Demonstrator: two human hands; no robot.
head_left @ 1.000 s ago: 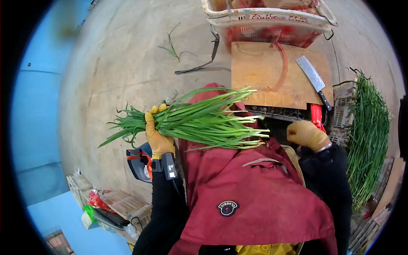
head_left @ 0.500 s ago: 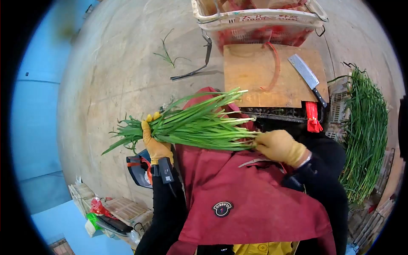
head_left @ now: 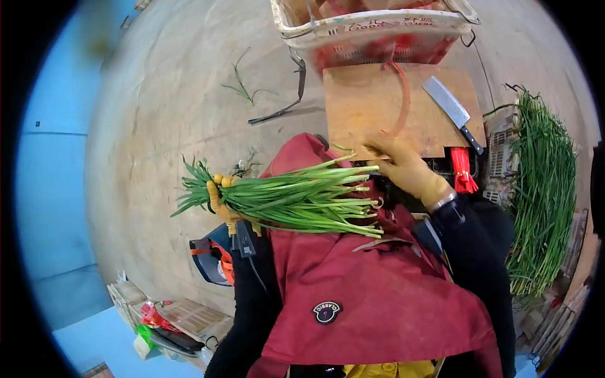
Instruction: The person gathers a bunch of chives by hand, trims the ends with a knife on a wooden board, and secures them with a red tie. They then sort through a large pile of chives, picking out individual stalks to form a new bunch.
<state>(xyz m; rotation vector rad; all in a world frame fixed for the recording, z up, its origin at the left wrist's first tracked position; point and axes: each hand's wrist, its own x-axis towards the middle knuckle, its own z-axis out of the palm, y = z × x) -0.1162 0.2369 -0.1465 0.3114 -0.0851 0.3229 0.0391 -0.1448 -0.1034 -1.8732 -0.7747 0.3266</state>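
Note:
My left hand [head_left: 222, 194], in a yellow glove, is closed round the leafy end of a bunch of Chinese chives [head_left: 302, 196]. The bunch lies sideways above my maroon apron [head_left: 372, 296], its pale stem ends fanned out to the right. My right hand [head_left: 406, 169], gloved too, hovers by the uppermost stem ends, over the near edge of the wooden board [head_left: 362, 94]. Its fingers point left and look slightly apart, with nothing plainly in them.
On the board rest a cleaver [head_left: 450, 104] and a reddish strip [head_left: 404, 101]. Red ties [head_left: 463, 170] hang at its near corner. Behind stands a white crate [head_left: 378, 31]. More chives [head_left: 542, 195] are heaped at right. A stray sprig [head_left: 242, 85] lies on the floor.
My right hand has left the lower stem ends and moved up and slightly right, toward the board. The bunch's stems have spread and shifted; my left hand keeps its hold.

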